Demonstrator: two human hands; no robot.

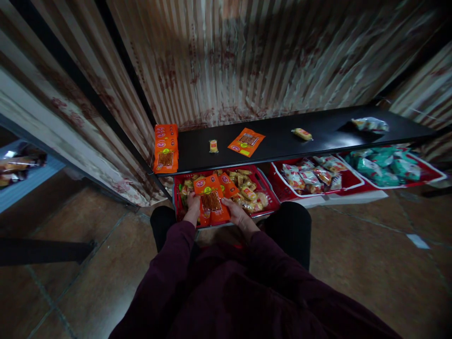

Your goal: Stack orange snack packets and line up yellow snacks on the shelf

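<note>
Left hand (192, 206) and right hand (236, 212) grasp orange packet (212, 202); slack hold risks slippage over leftmost basket's (268, 187) near edge

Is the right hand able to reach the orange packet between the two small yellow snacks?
Probably yes: nothing covers that orange packet on the black shelf just ahead, though the right hand would likely have to release the held packet first.

The far curtain (212, 70) is pleated matt cloth; the shelf (275, 149) is smooth, with a glossy sheen at right. The orange packet (211, 201) looks like shiny plastic, the near basket (269, 189) hard plastic, the floor (353, 263) dull tile.
</note>
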